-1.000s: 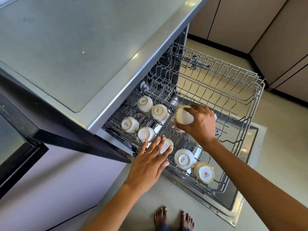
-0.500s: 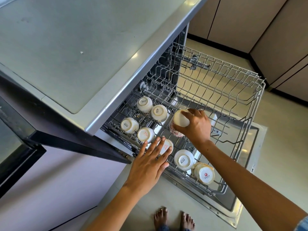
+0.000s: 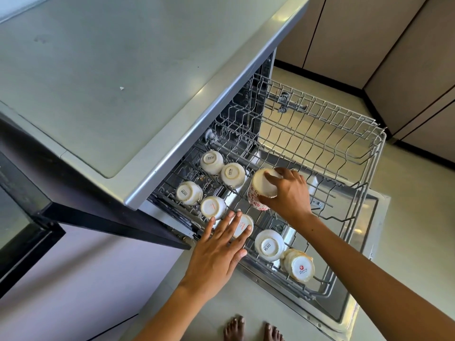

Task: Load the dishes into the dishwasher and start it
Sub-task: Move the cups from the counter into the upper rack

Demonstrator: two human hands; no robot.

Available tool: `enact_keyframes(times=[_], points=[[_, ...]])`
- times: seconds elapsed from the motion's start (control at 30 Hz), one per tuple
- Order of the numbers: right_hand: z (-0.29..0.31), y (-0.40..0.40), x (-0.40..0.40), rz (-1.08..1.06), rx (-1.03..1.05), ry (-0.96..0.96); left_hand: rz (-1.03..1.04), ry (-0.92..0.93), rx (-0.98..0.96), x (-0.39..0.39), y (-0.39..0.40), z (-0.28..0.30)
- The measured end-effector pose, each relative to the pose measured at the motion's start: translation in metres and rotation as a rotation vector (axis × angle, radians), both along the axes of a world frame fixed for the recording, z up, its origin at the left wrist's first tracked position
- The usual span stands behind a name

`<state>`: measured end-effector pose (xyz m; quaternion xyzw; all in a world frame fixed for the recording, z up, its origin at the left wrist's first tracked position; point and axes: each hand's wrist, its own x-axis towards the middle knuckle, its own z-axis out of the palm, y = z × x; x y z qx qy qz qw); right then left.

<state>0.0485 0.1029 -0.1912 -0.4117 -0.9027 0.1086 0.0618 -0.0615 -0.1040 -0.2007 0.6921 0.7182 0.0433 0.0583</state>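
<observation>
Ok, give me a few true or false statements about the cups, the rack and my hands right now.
1. The right hand grips a cup with a red pattern. True.
2. The cups in the rack stand mouth up. False: they sit bottom up.
3. The left hand lies with straight fingers over a cup. True.
4. The dishwasher door is closed. False: it is down, with the rack pulled out.
5. The rack's far right part is packed with plates. False: no plates there.
</observation>
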Motion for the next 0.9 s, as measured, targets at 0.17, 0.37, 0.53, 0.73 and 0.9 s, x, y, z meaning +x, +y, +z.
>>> enact_keyframes(times=[0.17, 0.37, 0.53, 0.73, 0.9], points=[[0.001, -0.003, -0.003, -0.07, 0.007, 0.104, 0.001, 0.004, -0.004, 0.0, 0.0, 0.0], [-0.016, -0.012, -0.003, -0.051, -0.016, 0.017, -0.002, 0.004, -0.003, 0.0, 0.0, -0.002], [-0.027, -0.013, -0.003, -0.055, 0.035, 0.018, -0.002, -0.003, 0.015, -0.001, 0.0, -0.001], [-0.028, -0.001, -0.009, -0.063, -0.057, -0.087, -0.007, -0.007, 0.012, 0.0, -0.001, 0.0], [-0.019, 0.009, -0.011, -0.073, -0.192, -0.032, 0.001, -0.002, 0.011, -0.001, 0.0, -0.001]])
